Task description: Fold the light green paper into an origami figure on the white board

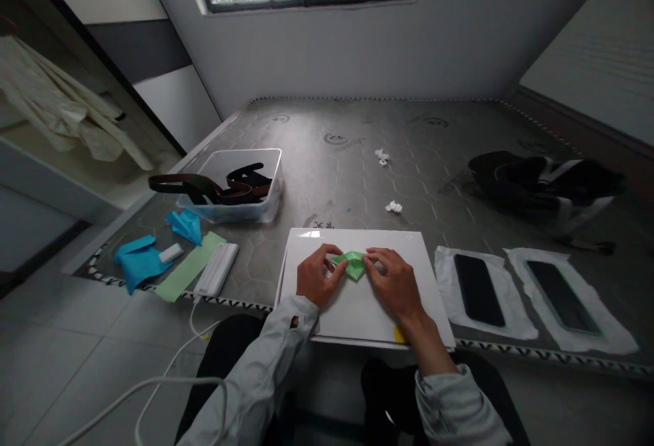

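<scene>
A small piece of folded green paper (354, 265) is held between my two hands, just above or on a white box (352, 313). My left hand (319, 276) pinches its left corner between thumb and fingers. On the opposite side, my right hand (392, 279) grips the right corner the same way. Several creases show in the paper, which comes to a point toward me. The fingertips cover its two side ends. Whether its underside touches the box I cannot tell.
Left of the box lie a white power bank (217, 269) with a cable, a green paper strip (191, 269), and folded blue papers (140, 260). Behind them stands a clear bin (276, 190) with belts (245, 187). Two phones (479, 289) on white sheets and a dark bag (541, 184) are at right.
</scene>
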Demonstrator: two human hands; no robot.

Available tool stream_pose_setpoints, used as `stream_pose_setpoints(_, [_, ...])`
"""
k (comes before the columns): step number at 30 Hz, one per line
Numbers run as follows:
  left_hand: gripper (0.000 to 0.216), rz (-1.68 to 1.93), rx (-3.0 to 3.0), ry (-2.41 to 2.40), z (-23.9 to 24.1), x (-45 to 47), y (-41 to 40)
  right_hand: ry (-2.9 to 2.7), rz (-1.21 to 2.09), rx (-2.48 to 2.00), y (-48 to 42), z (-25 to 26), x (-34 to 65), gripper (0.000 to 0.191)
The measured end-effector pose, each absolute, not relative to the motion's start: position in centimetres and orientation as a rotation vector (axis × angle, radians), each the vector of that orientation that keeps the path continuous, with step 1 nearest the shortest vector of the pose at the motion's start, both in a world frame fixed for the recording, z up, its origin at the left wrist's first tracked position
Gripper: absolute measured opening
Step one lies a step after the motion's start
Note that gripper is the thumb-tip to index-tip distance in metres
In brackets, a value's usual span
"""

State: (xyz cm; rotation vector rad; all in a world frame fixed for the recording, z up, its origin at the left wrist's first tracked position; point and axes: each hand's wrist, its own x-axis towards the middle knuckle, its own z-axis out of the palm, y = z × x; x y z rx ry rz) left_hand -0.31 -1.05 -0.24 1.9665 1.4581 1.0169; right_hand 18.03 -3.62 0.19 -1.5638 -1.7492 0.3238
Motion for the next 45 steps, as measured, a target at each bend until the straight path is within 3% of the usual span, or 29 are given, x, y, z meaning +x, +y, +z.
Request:
stream_pose_setpoints(8, [0.016, 1.229, 1.999, 1.279, -1.8, -0.4, -0.7, -1.742, 0.31, -1.531, -3.7, 0.5, 17.8, 0.012])
stream_pose_setpoints(22, [0.02, 1.15, 2.211, 1.244, -1.9, -0.2, -1.1, -1.871, 0.319, -1.476, -3.8, 0.0, 17.6, 0.015])
stream_pose_setpoints(36, [0.018, 1.172, 2.144, 1.332, -2.3, -0.3, -1.0, -1.934, 0.001, -1.424, -4.0, 0.6, 17.8, 0.014])
stream_pose_setpoints(45, [0.019, 1.184, 2.156, 1.332, -2.0, -0.1, -1.1, -2.056, 0.024, -1.403, -3.9, 0.7, 17.6, 0.018])
